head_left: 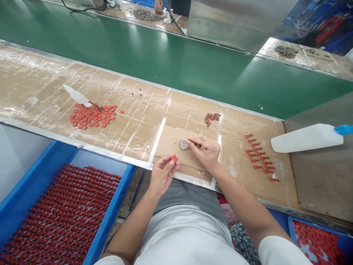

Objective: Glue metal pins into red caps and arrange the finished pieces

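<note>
Between the thumb and fingers of my left hand (164, 173) is a small red disc (174, 159), held above the front edge of a cardboard piece (168, 141). My right hand (206, 151) pinches a tiny dark red part (190, 140), its kind too small to make out, at the rim of a small round dish (184, 144). Behind the right hand lies a little pile of red and dark figure-like parts (211, 118). To the right, rows of red discs with small parts standing on them (259, 154) rest on the bench.
A heap of red discs (92, 117) lies left on the bench, beside a white pointed strip (77, 95). A white bottle (307, 138) with a blue cap lies at right. Blue trays (125, 184) of red pieces stand below. Behind runs a green belt (165, 55); another person's hand (159, 6) is beyond.
</note>
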{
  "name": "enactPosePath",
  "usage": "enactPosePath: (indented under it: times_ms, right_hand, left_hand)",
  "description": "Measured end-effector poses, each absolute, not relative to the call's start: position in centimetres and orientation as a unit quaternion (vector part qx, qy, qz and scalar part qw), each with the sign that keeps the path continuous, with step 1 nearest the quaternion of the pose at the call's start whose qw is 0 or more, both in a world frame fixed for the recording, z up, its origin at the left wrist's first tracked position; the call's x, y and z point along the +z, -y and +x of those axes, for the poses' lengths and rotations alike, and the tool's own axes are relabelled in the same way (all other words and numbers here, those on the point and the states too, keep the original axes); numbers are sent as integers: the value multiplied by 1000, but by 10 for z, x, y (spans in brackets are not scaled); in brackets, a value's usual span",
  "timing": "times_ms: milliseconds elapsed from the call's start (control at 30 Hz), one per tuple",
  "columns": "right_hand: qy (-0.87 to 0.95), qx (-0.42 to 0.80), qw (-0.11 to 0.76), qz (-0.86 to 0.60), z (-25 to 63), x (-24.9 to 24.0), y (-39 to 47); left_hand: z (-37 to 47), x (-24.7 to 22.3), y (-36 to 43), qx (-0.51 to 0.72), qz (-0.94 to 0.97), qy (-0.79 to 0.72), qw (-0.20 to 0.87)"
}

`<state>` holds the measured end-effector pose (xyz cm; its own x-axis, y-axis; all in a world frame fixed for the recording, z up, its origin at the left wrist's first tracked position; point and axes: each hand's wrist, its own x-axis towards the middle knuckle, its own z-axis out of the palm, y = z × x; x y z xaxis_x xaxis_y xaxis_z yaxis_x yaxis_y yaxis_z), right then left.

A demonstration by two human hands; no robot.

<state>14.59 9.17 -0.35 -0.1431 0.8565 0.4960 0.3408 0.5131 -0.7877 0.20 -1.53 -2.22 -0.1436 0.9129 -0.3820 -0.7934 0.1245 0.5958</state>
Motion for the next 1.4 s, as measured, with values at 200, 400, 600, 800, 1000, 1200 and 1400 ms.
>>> enactPosePath:
  times_ms: [200, 400, 600, 800, 1000, 1200, 1400]
  right_hand:
    - [750, 201, 488, -399, 145, -12, -94]
    - [774, 176, 486, -365, 145, -15, -94]
    - [784, 160, 473, -370, 146, -16, -96]
    - [792, 169, 456, -370, 147, -17, -97]
    - [654, 310, 516, -458, 144, -7, -91]
    - [412, 559, 565, -444, 153, 10, -85]
    - [350, 621, 567, -412, 157, 27, -60]
  left_hand:
    - [0, -23, 15, 655, 85, -367, 655]
    - [-3, -24, 16, 653, 88, -357, 662]
    - [-4, -24, 16, 651, 88, -354, 665]
    - [-4, -22, 17, 655, 77, -345, 668]
    - [-4, -21, 17, 656, 60, -356, 662]
    - [7, -9, 13, 665, 62, -347, 658]
    - [24, 8, 7, 663, 94, -322, 670]
